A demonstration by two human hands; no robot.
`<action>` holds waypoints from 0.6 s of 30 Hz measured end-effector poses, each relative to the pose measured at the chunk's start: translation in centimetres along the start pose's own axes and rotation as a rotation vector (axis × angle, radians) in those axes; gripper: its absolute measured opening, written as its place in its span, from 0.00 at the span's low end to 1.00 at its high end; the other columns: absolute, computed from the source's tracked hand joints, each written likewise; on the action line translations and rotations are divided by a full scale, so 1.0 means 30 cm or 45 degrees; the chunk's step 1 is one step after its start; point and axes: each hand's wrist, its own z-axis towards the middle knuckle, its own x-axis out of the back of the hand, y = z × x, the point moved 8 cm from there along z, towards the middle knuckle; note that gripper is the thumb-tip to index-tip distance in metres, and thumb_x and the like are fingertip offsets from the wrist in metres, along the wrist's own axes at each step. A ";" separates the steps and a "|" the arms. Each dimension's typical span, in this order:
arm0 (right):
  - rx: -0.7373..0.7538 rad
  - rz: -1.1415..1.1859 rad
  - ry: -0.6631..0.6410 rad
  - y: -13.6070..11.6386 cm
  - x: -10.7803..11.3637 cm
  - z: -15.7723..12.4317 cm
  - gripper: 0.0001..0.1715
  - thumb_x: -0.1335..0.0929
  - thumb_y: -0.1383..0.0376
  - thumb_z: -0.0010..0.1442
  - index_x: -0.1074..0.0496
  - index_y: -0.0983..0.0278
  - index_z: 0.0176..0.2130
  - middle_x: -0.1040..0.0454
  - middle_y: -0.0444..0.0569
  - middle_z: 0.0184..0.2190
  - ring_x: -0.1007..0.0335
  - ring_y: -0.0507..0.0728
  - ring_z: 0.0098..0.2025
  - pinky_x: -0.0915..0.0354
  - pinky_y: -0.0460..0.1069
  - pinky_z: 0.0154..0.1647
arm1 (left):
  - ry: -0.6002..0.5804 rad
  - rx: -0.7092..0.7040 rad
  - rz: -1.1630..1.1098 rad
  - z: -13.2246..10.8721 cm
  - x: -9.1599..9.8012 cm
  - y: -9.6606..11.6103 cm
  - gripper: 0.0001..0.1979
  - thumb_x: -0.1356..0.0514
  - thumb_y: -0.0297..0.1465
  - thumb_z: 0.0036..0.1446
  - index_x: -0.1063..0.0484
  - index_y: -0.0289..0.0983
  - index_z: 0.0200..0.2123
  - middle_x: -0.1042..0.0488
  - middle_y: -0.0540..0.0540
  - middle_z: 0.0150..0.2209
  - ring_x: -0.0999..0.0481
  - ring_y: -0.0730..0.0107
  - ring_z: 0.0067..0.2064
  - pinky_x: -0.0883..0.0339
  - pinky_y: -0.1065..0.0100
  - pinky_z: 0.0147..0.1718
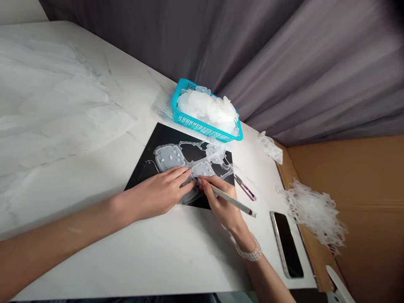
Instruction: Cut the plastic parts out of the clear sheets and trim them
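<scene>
A translucent moulded sheet point(170, 157) with rounded panels and cut-out openings lies on a black mat point(148, 168). My left hand point(164, 189) rests on the sheet's near edge, fingers stretched out and pressing it down. Close beside those fingertips, my right hand point(221, 198) is closed around a slim, pale pen-shaped tool point(235, 202) with a red mark near its rear end. The tool's tip points at the sheet by the left fingers; the hand hides what kind of tip it has. A pink-handled cutter point(246, 188) lies at the mat's right edge.
Behind the mat stands a blue basket point(202, 125) heaped with translucent pieces. A large pile of translucent sheets point(57, 105) covers the left. On the right are a phone point(287, 244), a tangle of trimmed scraps point(315, 214) by a cardboard box point(353, 185), and a small clear piece point(270, 147).
</scene>
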 end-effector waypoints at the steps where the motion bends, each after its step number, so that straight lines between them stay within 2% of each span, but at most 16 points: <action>1: 0.007 -0.019 0.003 -0.007 -0.001 0.003 0.15 0.36 0.62 0.68 0.21 0.65 0.43 0.19 0.52 0.36 0.23 0.57 0.35 0.31 0.51 0.38 | -0.001 -0.003 0.005 0.000 0.001 0.001 0.23 0.41 0.23 0.58 0.31 0.31 0.58 0.32 0.32 0.62 0.34 0.50 0.65 0.42 0.56 0.64; 7: 0.055 -0.169 -0.014 -0.053 -0.016 0.023 0.14 0.37 0.65 0.69 0.23 0.64 0.40 0.20 0.50 0.34 0.27 0.55 0.31 0.34 0.49 0.35 | -0.029 -0.015 0.054 0.000 -0.005 0.009 0.23 0.44 0.23 0.60 0.32 0.28 0.59 0.31 0.31 0.62 0.34 0.48 0.65 0.40 0.55 0.64; 12: 0.070 -0.286 -0.039 -0.061 -0.010 -0.024 0.13 0.38 0.66 0.70 0.25 0.63 0.38 0.22 0.49 0.32 0.28 0.54 0.30 0.36 0.49 0.31 | -0.048 0.001 0.047 0.006 -0.004 0.011 0.23 0.45 0.21 0.59 0.32 0.27 0.59 0.31 0.30 0.62 0.35 0.47 0.65 0.40 0.53 0.63; 14: 0.129 -0.305 -0.021 -0.059 -0.008 -0.054 0.12 0.38 0.67 0.70 0.25 0.62 0.40 0.23 0.50 0.33 0.27 0.55 0.31 0.34 0.49 0.32 | -0.057 0.004 0.049 0.008 -0.003 0.012 0.23 0.46 0.19 0.59 0.32 0.27 0.59 0.31 0.30 0.61 0.34 0.47 0.64 0.39 0.53 0.62; 18: 0.395 -0.401 0.032 -0.073 -0.038 -0.084 0.14 0.41 0.69 0.71 0.27 0.64 0.48 0.24 0.56 0.39 0.26 0.60 0.42 0.28 0.54 0.43 | -0.043 0.000 0.022 0.005 -0.003 0.012 0.24 0.49 0.18 0.60 0.33 0.28 0.60 0.32 0.30 0.62 0.35 0.49 0.65 0.41 0.53 0.63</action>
